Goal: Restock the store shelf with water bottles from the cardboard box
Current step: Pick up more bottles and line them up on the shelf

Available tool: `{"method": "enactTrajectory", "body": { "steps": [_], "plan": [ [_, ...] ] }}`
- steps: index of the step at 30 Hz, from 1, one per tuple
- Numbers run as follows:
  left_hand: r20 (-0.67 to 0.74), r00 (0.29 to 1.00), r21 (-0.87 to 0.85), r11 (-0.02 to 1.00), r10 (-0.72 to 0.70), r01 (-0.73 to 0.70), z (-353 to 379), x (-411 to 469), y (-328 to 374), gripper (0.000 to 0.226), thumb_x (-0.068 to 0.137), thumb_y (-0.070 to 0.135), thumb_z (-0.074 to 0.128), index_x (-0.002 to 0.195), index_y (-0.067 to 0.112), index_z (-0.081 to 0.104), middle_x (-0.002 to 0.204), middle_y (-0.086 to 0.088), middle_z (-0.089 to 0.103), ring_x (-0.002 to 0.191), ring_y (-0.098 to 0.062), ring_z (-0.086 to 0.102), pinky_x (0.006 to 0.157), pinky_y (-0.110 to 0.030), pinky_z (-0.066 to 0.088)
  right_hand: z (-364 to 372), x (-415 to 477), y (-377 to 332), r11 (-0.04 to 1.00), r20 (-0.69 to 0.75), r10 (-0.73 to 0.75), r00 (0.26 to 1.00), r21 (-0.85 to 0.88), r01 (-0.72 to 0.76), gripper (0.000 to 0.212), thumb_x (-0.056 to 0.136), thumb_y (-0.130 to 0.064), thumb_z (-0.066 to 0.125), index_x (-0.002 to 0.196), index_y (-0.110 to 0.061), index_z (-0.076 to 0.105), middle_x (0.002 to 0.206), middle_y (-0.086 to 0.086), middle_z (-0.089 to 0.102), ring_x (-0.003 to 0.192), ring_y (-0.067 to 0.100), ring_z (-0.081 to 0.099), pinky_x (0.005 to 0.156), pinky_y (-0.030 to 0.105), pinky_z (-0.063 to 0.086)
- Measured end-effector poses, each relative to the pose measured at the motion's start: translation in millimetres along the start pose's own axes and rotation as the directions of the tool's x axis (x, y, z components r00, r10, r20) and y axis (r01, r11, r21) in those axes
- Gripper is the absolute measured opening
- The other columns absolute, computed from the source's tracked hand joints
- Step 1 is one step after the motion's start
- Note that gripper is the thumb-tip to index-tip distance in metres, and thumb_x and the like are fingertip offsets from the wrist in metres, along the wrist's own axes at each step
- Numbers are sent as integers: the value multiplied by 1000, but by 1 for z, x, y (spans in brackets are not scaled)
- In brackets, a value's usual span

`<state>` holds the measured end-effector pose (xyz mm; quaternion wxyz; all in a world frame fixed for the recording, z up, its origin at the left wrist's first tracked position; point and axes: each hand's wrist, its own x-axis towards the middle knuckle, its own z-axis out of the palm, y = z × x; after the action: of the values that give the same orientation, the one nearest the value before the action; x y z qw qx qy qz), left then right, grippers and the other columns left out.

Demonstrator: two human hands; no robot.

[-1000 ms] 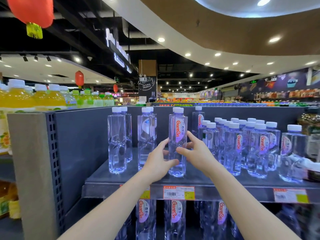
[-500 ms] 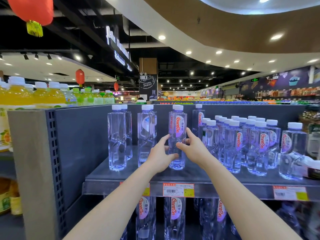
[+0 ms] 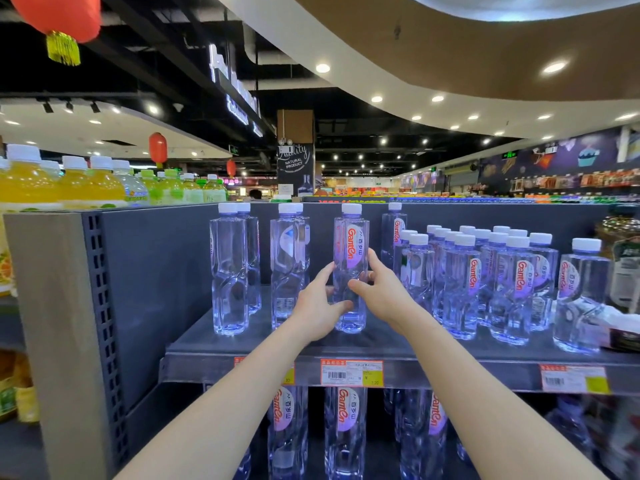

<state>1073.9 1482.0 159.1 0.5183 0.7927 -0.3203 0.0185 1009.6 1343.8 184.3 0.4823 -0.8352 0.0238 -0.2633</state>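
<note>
A tall clear water bottle [image 3: 350,251] with a white cap and a red-lettered label stands upright on the grey store shelf [image 3: 242,351]. My left hand [image 3: 317,308] grips its lower part from the left, thumb in front. My right hand [image 3: 379,291] grips it from the right, fingers curled behind the bottle. Two more tall bottles [image 3: 229,271] [image 3: 289,268] stand in rows to the left, another [image 3: 393,233] behind to the right. No cardboard box is in view.
Several shorter water bottles [image 3: 498,282] crowd the shelf's right side. Tall bottles [image 3: 346,431] fill the shelf below. Price tags [image 3: 351,373] hang on the shelf edge. Yellow and green drink bottles [image 3: 69,183] stand on top of the left divider panel [image 3: 52,323].
Both hands have slid the bottle a little further back on the shelf and stayed wrapped round it. The view has tilted slightly.
</note>
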Motion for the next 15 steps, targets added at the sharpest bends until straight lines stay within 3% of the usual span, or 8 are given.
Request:
{"method": "enactTrajectory", "body": {
  "steps": [3, 4, 8, 11, 13, 15],
  "plan": [
    [2, 1000, 5, 1000, 24, -24, -4, -7, 5, 87, 96, 16, 77, 165, 34, 26, 137, 1, 66, 119, -12, 57, 98, -28, 41, -3, -3, -2, 1000, 18, -6, 1000, -16, 6, 65, 101, -13, 58, 154, -42, 33, 94, -13, 68, 67, -6, 59, 68, 20, 44],
    [4, 1000, 0, 1000, 24, -24, -5, -10, 7, 87, 96, 16, 77, 165, 33, 26, 139, 0, 65, 116, -10, 55, 98, -28, 40, -3, -4, -2, 1000, 19, -5, 1000, -25, 5, 65, 101, -14, 57, 154, -42, 32, 95, -12, 69, 66, -6, 59, 67, 21, 44],
    [18, 1000, -6, 1000, 19, -19, -7, -13, 8, 87, 96, 19, 77, 165, 33, 27, 141, 0, 65, 120, -13, 57, 96, -28, 39, 0, -4, -1, 999, -6, 3, 1000, -44, -3, 64, 101, -15, 58, 150, -46, 33, 114, -8, 73, 104, 12, 67, 84, 31, 52],
    [4, 1000, 37, 999, 17, -17, -10, -14, 5, 77, 96, 22, 76, 161, 32, 36, 133, 2, 69, 126, -16, 60, 92, -26, 42, 1, -5, 0, 999, -11, 26, 1000, -38, -26, 62, 101, -13, 58, 149, -44, 36, 119, -10, 71, 112, 13, 66, 89, 31, 51],
    [-75, 997, 96, 995, 32, -25, -14, -19, 3, 56, 99, 25, 71, 151, 29, 50, 117, 9, 70, 117, -15, 63, 83, -23, 46, 0, -8, -2, 997, -5, 61, 998, -38, -61, 63, 100, -16, 59, 153, -39, 34, 126, -7, 69, 112, 14, 65, 84, 28, 49],
    [-230, 968, 130, 989, 104, -75, -19, -28, -1, 29, 99, 25, 67, 129, 26, 66, 101, 15, 72, 98, -8, 67, 77, -24, 52, 1, -14, -6, 989, 1, 143, 990, -33, -143, 68, 100, -21, 60, 159, -30, 26, 146, -1, 58, 127, 19, 58, 93, 32, 48]
  ]
}}
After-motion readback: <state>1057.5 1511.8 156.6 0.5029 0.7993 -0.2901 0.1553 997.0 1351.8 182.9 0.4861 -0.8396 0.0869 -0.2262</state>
